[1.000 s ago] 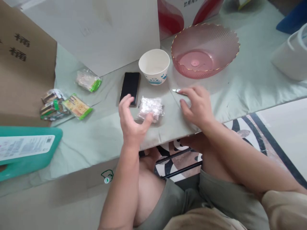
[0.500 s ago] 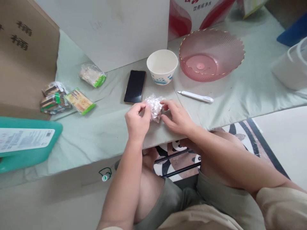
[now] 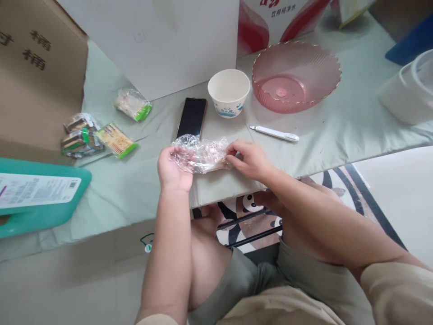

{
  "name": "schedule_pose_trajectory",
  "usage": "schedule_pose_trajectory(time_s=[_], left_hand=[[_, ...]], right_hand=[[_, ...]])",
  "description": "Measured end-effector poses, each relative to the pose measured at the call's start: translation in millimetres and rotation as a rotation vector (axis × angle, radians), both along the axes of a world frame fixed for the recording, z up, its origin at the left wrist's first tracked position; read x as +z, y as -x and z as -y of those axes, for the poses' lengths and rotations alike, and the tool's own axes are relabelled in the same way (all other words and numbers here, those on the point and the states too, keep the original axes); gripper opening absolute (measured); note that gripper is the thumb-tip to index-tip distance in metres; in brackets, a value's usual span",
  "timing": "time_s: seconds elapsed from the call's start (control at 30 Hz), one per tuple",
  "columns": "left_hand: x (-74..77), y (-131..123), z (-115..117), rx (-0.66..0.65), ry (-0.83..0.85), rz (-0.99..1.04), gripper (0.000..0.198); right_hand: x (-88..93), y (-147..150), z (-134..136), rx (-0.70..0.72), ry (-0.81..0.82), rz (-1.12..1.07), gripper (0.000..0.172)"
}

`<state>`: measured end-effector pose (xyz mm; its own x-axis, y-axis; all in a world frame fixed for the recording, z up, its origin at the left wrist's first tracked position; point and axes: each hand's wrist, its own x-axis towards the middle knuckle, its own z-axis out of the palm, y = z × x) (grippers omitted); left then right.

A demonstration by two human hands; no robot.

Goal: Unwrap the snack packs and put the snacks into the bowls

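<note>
Crinkled clear plastic wrap [image 3: 204,155] stretches between my two hands above the table's front edge. My left hand [image 3: 175,171] is at its left end, fingers wrapped in the film and closed on it. The right end is pinched between thumb and fingers of my right hand [image 3: 248,159]. Something pale pink shows faintly through the film, too unclear to name. Just behind the wrap lies a black phone [image 3: 192,117], its lower end partly covered by the film. A white paper cup [image 3: 229,92] stands beside the phone, and a white utility knife [image 3: 274,134] lies to the right.
A pink ribbed bowl [image 3: 296,79] sits behind the knife. Snack packets [image 3: 117,140] lie at the left, near a cardboard box [image 3: 40,90] and a green container [image 3: 43,194]. A large white box [image 3: 162,45] stands at the back, and white plastic tubs [image 3: 406,92] at the right.
The bunched plastic has been spread out sideways. My left hand has moved left with one end of it, and my right hand has closed on the other end.
</note>
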<state>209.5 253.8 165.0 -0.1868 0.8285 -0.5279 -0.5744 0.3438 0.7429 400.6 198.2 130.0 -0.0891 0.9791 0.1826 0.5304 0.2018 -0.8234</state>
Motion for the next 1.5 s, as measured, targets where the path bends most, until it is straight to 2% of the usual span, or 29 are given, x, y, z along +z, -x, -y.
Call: schedule_pose_trajectory(time_s=[0.2, 0.33, 0.43, 0.5, 0.57, 0.6, 0.67, 0.73, 0.8, 0.87, 0.93, 1.03, 1.1, 1.2, 1.27, 1.3, 1.4, 1.43, 1.5], left_hand=[[-5.6, 13, -7, 0.086, -0.026, -0.05, 0.015], [-7.7, 21, -12, 0.121, -0.052, -0.097, 0.021], [-7.8, 28, -14, 0.102, 0.007, -0.143, 0.022], [-7.7, 33, -13, 0.037, 0.043, -0.176, 0.019], [-7.7, 35, -10, -0.04, 0.02, -0.226, 0.016], [-7.8, 36, -8, -0.069, -0.017, -0.259, 0.014], [-8.0, 35, -3, -0.142, -0.087, -0.337, 0.013], [-8.2, 32, 1, -0.245, -0.119, -0.437, 0.023], [-8.3, 29, 4, -0.286, -0.124, -0.542, 0.021], [-8.3, 28, 6, -0.226, -0.138, -0.609, 0.014], [-8.2, 28, 6, -0.16, -0.151, -0.62, 0.017], [-8.8, 29, 6, -0.158, -0.158, -0.621, 0.02], [-9.7, 31, 5, -0.155, -0.163, -0.655, 0.023], [-11.9, 36, 3, -0.124, -0.165, -0.729, 0.03], [-13.9, 39, 2, -0.106, -0.17, -0.752, 0.031], [-15.0, 41, 2, -0.096, -0.171, -0.75, 0.031], [-18.4, 42, 3, -0.08, -0.18, -0.72, 0.031], [-19.6, 43, 3, -0.079, -0.19, -0.706, 0.031], [-21.8, 43, 4, -0.074, -0.231, -0.683, 0.033]], right_hand=[[6.7, -2, 1, -0.078, 0.057, -0.15, 0.011], [9.2, -12, 0, -0.282, 0.113, -0.178, 0.01], [8.5, -25, 1, -0.463, 0.229, -0.142, 0.007], [9.1, -34, 3, -0.583, 0.16, -0.093, 0.004], [11.0, -39, 7, -0.634, -0.058, -0.021, 0.004], [11.9, -40, 8, -0.6, -0.166, 0.019, 0.008], [12.1, -37, 9, -0.397, -0.261, 0.105, 0.019], [9.7, -31, 7, -0.154, -0.21, 0.192, 0.031], [6.1, -25, 5, -0.04, -0.117, 0.257, 0.03], [2.9, -24, 2, -0.057, -0.06, 0.282, 0.02], [0.6, -27, 2, -0.114, -0.07, 0.279, 0.019], [-2.9, -35, 1, -0.15, -0.108, 0.277, 0.033], [-5.5, -38, 0, -0.136, -0.066, 0.279, 0.039], [-7.3, -42, -3, -0.145, -0.014, 0.255, 0.02], [-6.6, -43, -4, -0.202, -0.036, 0.216, 0.018], [-5.9, -43, -4, -0.234, -0.044, 0.2, 0.02], [-3.1, -42, -2, -0.247, 0.021, 0.185, 0.048], [-2.1, -42, -1, -0.226, 0.055, 0.185, 0.048], [-0.3, -42, 0, -0.198, 0.1, 0.173, 0.029]])
